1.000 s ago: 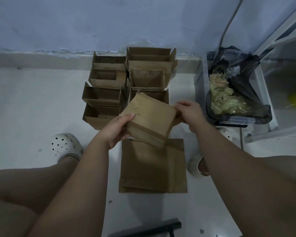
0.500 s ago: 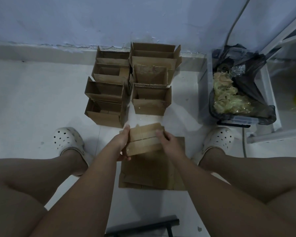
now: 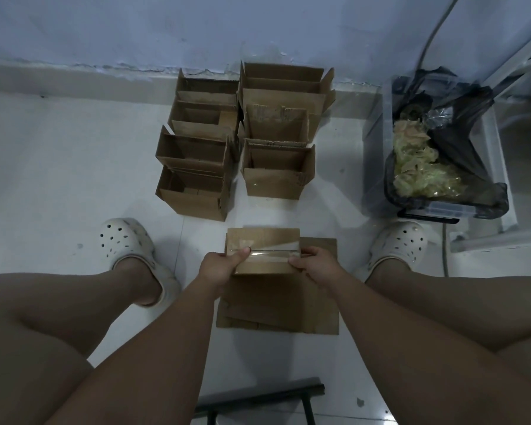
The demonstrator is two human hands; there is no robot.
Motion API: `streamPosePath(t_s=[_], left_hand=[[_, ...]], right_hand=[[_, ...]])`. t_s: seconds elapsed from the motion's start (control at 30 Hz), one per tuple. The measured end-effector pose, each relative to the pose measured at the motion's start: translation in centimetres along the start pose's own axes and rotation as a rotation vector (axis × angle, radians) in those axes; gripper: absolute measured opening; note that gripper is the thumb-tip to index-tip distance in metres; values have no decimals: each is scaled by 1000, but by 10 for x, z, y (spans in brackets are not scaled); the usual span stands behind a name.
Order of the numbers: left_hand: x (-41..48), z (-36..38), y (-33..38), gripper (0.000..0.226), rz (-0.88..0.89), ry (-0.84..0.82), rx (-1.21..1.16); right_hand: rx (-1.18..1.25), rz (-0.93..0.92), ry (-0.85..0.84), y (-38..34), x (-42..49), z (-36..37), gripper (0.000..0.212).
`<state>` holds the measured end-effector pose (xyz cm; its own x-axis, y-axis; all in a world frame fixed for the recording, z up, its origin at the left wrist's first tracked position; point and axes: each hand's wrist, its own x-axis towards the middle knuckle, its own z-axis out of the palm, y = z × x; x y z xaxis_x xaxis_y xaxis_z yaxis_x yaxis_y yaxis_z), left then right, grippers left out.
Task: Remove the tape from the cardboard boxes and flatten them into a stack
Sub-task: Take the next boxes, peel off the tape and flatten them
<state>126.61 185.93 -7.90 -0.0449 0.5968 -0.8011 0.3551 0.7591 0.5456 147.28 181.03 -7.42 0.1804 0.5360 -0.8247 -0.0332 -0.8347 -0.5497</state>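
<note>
Left clog point(image 3: 125, 240), right clog point(image 3: 402, 244) on floor point(image 3: 59, 167); black-bagged bin point(image 3: 376, 154) right; cable point(image 3: 435, 29) up wall point(image 3: 135, 26).

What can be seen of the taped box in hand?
The box is plain brown cardboard, closed, one face up. A glossy clear tape strip runs across its seam, apparently unpeeled. The left hand grips its left end, thumb on the tape; the right hand grips its right end. Flattened cardboard lies beneath it.
</note>
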Motion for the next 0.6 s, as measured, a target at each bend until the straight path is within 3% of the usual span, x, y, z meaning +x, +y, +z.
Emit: streamPosePath(t_s=[0.17,0.47,0.6], left_hand=[[10,-4,2,70,-112,-12,-10],[10,4,6,37,-26,-7,-2],[10,1,15,34,-23,45,74]], right_hand=[[40,86,-71,4,9,-4,40],[120,114,-63,5,20,-3,4],[143,94,-48,6,19,2,20]])
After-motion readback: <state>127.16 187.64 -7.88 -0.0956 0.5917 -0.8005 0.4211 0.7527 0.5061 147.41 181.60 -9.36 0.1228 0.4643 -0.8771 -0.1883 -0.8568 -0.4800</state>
